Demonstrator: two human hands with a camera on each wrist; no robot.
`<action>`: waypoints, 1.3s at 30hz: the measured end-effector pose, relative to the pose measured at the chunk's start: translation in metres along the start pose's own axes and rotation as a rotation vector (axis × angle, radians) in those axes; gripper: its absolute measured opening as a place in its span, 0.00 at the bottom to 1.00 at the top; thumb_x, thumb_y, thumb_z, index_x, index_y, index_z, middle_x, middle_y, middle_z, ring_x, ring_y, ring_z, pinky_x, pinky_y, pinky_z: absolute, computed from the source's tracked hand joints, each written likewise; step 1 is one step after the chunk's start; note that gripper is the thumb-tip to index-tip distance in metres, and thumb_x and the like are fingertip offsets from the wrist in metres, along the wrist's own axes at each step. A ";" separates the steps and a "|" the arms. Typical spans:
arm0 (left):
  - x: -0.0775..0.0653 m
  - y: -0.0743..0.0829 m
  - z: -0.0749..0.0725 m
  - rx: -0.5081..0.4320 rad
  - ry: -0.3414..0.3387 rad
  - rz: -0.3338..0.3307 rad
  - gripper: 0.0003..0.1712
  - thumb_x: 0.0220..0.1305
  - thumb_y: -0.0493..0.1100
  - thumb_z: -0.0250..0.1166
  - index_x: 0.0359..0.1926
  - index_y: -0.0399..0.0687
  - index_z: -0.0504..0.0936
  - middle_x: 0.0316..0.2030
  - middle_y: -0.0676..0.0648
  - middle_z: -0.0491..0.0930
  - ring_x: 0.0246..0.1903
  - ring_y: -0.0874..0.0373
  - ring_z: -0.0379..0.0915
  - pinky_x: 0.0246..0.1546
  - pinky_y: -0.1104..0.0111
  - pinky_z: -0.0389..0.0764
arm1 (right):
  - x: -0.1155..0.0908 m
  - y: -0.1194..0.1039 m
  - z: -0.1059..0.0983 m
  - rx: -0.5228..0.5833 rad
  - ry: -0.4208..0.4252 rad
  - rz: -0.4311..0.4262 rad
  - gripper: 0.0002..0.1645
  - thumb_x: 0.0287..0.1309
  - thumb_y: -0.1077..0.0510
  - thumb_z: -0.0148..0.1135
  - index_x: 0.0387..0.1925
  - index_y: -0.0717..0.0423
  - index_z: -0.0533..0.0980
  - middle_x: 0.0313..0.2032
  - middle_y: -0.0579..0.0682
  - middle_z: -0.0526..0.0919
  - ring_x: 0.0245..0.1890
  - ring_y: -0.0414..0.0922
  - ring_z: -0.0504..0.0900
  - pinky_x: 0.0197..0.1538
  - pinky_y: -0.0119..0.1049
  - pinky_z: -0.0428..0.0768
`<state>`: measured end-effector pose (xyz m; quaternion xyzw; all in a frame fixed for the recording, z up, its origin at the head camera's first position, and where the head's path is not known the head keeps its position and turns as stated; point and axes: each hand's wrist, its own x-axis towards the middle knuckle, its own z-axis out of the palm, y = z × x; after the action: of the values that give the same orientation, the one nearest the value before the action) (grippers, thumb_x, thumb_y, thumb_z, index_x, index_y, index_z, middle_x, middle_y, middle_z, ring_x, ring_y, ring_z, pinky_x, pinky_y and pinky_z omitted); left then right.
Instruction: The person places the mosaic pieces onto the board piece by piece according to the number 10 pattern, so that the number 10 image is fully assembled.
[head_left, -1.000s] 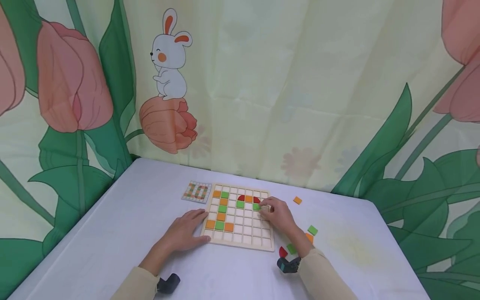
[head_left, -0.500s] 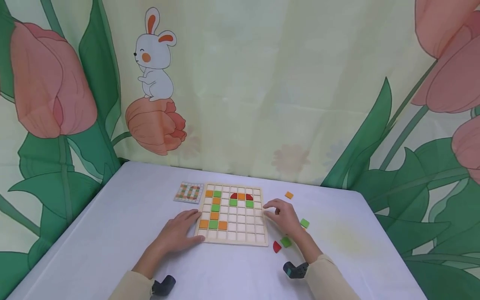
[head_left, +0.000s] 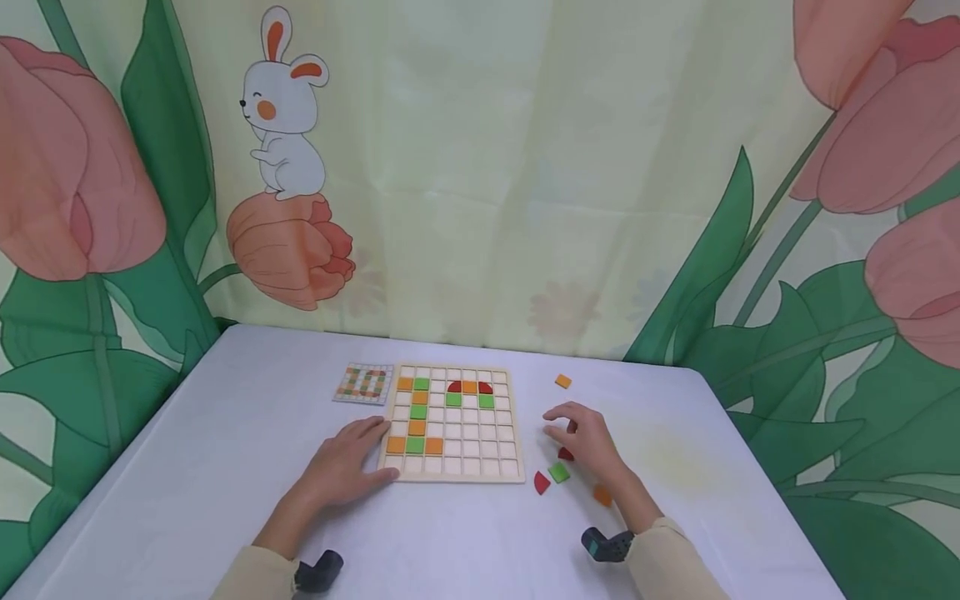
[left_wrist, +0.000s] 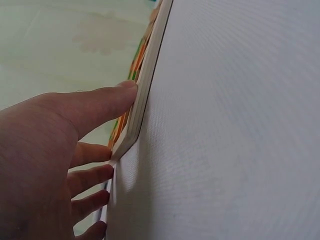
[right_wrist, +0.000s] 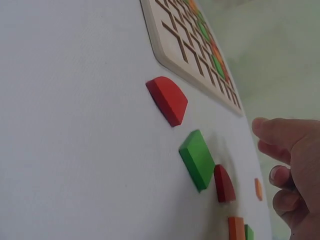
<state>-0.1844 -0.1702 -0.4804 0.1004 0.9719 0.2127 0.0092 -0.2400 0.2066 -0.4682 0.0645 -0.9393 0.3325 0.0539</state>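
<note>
A wooden grid board (head_left: pixel 480 446) lies on the table with orange and green square tiles and two red quarter-round tiles in some cells. My left hand (head_left: pixel 341 462) rests at its left side, thumb (left_wrist: pixel 112 100) touching the rim near the front corner, fingers fairly straight. Right of the board, my right hand (head_left: pixel 588 442) hovers with loosely bent fingers and nothing visible between them. Below and around it lie a red quarter-round tile (right_wrist: pixel 169 100), a green tile (right_wrist: pixel 198 159), a darker red tile (right_wrist: pixel 224 184) and an orange tile (head_left: pixel 602 495).
A small printed pattern card (head_left: pixel 363 383) lies beside the board's far left corner. One orange tile (head_left: pixel 562 381) lies alone at the far right. The white-covered table (head_left: pixel 450 542) ends at a curtain (head_left: pixel 480 167) printed with a rabbit and tulips.
My right hand has left the green tile at the board's upper right and moved right, over the loose tiles. My left hand stays at the board's edge. The head view has shifted rightward.
</note>
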 end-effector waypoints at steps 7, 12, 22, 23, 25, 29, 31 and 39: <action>0.000 0.000 -0.001 -0.003 0.006 0.004 0.46 0.55 0.61 0.68 0.70 0.47 0.65 0.70 0.43 0.64 0.70 0.41 0.57 0.63 0.37 0.63 | -0.010 0.022 -0.012 -0.005 0.007 0.073 0.12 0.57 0.55 0.68 0.44 0.47 0.83 0.43 0.47 0.83 0.29 0.44 0.71 0.28 0.26 0.74; 0.000 -0.002 -0.001 -0.002 0.003 0.003 0.46 0.55 0.62 0.68 0.70 0.48 0.65 0.70 0.43 0.63 0.70 0.41 0.56 0.63 0.36 0.61 | -0.018 0.033 -0.018 -0.028 0.027 0.083 0.14 0.56 0.56 0.69 0.45 0.49 0.83 0.44 0.49 0.83 0.31 0.43 0.72 0.30 0.25 0.76; -0.001 -0.004 -0.003 -0.013 -0.008 0.016 0.46 0.55 0.62 0.68 0.70 0.47 0.65 0.70 0.42 0.63 0.70 0.40 0.56 0.62 0.36 0.62 | -0.034 0.044 -0.026 -0.063 0.034 0.115 0.16 0.52 0.60 0.71 0.45 0.51 0.83 0.46 0.50 0.83 0.29 0.43 0.70 0.27 0.25 0.71; 0.000 -0.003 -0.003 -0.014 -0.009 0.018 0.46 0.55 0.62 0.68 0.70 0.47 0.65 0.70 0.42 0.63 0.70 0.40 0.56 0.62 0.36 0.62 | -0.035 0.045 -0.027 -0.067 0.034 0.117 0.17 0.52 0.61 0.71 0.45 0.52 0.83 0.46 0.50 0.83 0.29 0.43 0.70 0.27 0.25 0.70; 0.000 -0.003 -0.003 -0.015 -0.009 0.019 0.46 0.55 0.62 0.68 0.70 0.47 0.65 0.70 0.42 0.63 0.70 0.40 0.56 0.62 0.36 0.62 | -0.036 0.047 -0.027 -0.075 0.033 0.121 0.17 0.52 0.60 0.72 0.45 0.51 0.83 0.47 0.51 0.83 0.29 0.43 0.70 0.27 0.25 0.70; 0.001 -0.002 -0.003 -0.008 -0.006 0.023 0.46 0.55 0.62 0.68 0.70 0.47 0.65 0.70 0.42 0.64 0.70 0.40 0.56 0.62 0.36 0.63 | -0.035 0.050 -0.024 -0.088 0.029 0.127 0.16 0.52 0.61 0.71 0.45 0.51 0.83 0.48 0.51 0.82 0.29 0.43 0.70 0.27 0.25 0.71; 0.001 -0.002 -0.003 -0.005 0.000 0.027 0.46 0.55 0.62 0.68 0.69 0.47 0.66 0.69 0.42 0.64 0.69 0.40 0.57 0.62 0.37 0.63 | -0.035 0.051 -0.023 -0.088 0.029 0.127 0.16 0.52 0.61 0.71 0.45 0.51 0.83 0.48 0.51 0.82 0.29 0.43 0.70 0.26 0.25 0.71; 0.000 -0.003 -0.002 0.002 0.016 0.047 0.46 0.55 0.61 0.68 0.69 0.46 0.66 0.69 0.41 0.65 0.69 0.40 0.58 0.60 0.37 0.65 | -0.034 0.052 -0.022 -0.070 0.047 0.112 0.15 0.53 0.60 0.71 0.44 0.50 0.83 0.42 0.48 0.83 0.27 0.43 0.69 0.25 0.26 0.69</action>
<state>-0.1849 -0.1743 -0.4796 0.1216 0.9696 0.2126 -0.0036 -0.2132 0.2634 -0.4884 0.0021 -0.9510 0.3034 0.0596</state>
